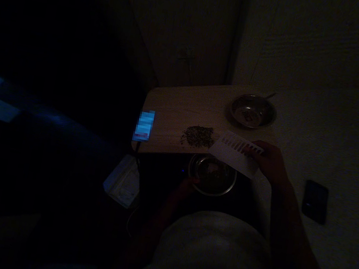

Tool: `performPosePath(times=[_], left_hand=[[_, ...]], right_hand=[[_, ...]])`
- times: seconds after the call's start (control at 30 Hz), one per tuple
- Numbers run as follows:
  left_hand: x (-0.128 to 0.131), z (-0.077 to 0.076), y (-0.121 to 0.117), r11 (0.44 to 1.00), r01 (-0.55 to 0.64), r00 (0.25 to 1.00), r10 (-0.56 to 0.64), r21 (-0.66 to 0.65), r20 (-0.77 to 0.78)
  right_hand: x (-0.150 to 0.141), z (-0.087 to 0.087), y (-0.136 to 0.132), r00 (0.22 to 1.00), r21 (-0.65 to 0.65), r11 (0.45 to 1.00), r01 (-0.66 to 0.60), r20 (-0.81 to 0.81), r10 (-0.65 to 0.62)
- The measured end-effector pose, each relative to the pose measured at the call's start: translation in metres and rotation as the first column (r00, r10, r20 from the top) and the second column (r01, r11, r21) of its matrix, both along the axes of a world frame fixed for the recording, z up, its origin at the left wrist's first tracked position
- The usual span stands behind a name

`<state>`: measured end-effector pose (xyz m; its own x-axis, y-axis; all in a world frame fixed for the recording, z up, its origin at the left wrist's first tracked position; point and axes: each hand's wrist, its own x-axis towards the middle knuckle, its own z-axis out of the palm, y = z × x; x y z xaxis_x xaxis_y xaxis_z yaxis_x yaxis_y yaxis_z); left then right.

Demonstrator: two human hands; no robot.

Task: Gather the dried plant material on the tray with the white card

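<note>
In the dim head view, my right hand (267, 159) grips a flat white sheet (231, 155) with a row of slots along its upper side. The sheet's left corner is beside a spread heap of small dark bits (198, 136) on the wooden table (174, 105). Below the table's near edge, my left hand (191, 181) has its fingers closed at the left rim of a round metal bowl (213, 191). Something pale lies in that bowl, too dark to name. A second metal bowl (250, 120) stands at the table's far right, with a handle sticking out.
A lit, blurred screen (144, 125) sits at the table's left end. A dark phone (315, 201) lies on the pale surface to the right. A pale package or box (123, 180) is low at the left. The far left is nearly black.
</note>
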<state>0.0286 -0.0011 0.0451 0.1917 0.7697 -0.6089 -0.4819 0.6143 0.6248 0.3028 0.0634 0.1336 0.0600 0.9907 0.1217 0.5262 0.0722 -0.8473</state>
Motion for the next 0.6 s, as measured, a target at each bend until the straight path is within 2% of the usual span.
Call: performPosePath(times=[0.27,0.5,0.6], left_hand=[[0.002,-0.008,0.001,0.999,-0.05,0.999,0.049,0.015,0.022],[-0.009,-0.02,0.003,0.993,-0.113,0.991,0.115,-0.03,0.064],[-0.019,-0.023,-0.002,0.989,-0.147,0.987,0.148,-0.032,0.058]], right_hand=[[-0.009,0.008,0.0,0.997,0.006,0.999,0.052,-0.059,-0.051],[-0.039,0.015,0.013,0.993,0.029,0.997,0.066,-0.096,-0.063],[-0.054,0.015,0.018,0.998,0.061,0.998,0.016,-0.068,-0.012]])
